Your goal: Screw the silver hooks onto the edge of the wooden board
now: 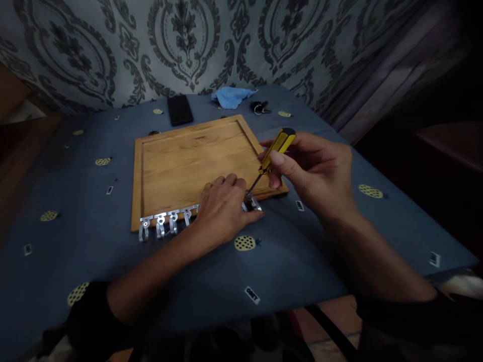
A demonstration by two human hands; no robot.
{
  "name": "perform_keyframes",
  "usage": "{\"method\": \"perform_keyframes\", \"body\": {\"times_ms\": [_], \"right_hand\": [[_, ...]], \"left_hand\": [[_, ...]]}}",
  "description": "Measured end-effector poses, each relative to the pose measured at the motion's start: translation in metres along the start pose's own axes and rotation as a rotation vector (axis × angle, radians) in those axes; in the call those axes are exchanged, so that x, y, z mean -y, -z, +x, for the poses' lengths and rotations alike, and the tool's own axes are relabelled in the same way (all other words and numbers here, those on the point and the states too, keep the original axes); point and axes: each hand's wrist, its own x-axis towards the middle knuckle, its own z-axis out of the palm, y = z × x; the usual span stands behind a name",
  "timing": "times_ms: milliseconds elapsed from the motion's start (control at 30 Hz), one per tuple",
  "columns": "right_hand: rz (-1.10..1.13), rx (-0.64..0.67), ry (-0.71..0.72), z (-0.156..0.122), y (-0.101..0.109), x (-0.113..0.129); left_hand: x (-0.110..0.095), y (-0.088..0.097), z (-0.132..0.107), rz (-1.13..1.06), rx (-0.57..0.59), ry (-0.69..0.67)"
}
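Note:
My right hand (317,171) grips a screwdriver (278,148) with a yellow and black handle, thumb along its side. The screwdriver leans, and its tip meets the right end of a metal hook rail (173,216). That rail, with several silver hooks, lies along the near edge of a wooden board (188,166) with a raised border. My left hand (222,206) is closed over the rail, fingers bent onto the board and thumb by the rightmost hook. It hides the middle of the rail. Any screw under the tip is too small to make out.
The board lies on a table with a blue pineapple-print cloth (294,266). Behind it are a black phone (180,109), a light blue cloth (232,97) and keys on a ring (260,107). A patterned curtain (234,45) hangs along the far edge.

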Motion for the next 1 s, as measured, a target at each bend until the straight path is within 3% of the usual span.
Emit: {"method": "perform_keyframes", "body": {"times_ms": [567, 1000], "right_hand": [[0.11, -0.035, -0.044, 0.002, -0.0033, -0.0004], [0.076, -0.043, -0.022, 0.0003, -0.0032, -0.001]], "left_hand": [[-0.0018, 0.0036, -0.0003, -0.009, 0.026, 0.021], [-0.0015, 0.0035, -0.0002, -0.027, 0.021, 0.01]]}}
